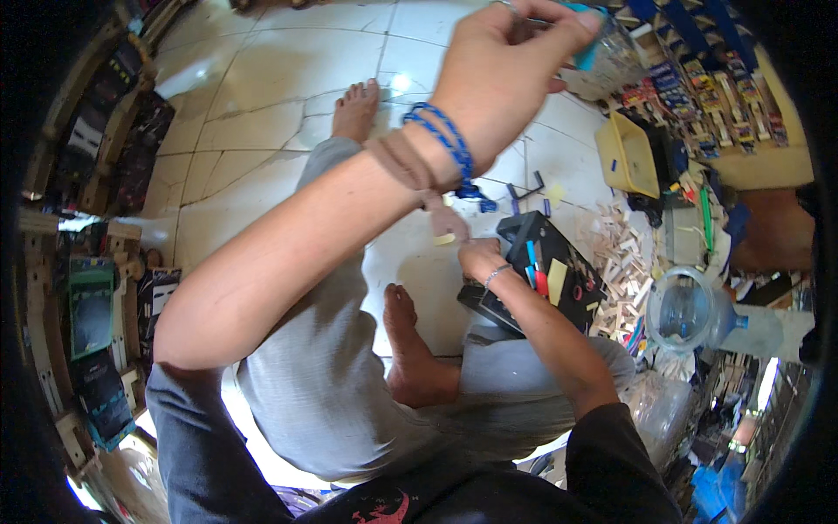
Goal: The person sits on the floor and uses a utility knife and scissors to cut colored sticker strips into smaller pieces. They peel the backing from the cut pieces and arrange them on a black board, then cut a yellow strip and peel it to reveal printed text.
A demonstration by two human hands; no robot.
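My left hand (493,83) is raised high at the top middle, thumb and fingers drawn together. Its thumb overlaps a teal piece (583,54) beside clear crumpled plastic (607,74); what the fingers grip is partly hidden. A blue cord bracelet (445,144) and a brown cloth band (397,162) circle that wrist. Lower down, my right hand (482,259) is closed against the near-left edge of a black box (559,249), and I cannot make out what it holds. Red and blue tools (539,278) and a pale yellow strip (556,281) lie on the box.
Many small wooden pieces (624,271) are heaped right of the box. Beyond them are a yellow bin (627,153) and a clear plastic jug (685,310). Dark pieces (526,188) lie on the cracked tile floor (253,113). Wooden racks (39,306) line the left; packaged goods (707,79) fill the far right.
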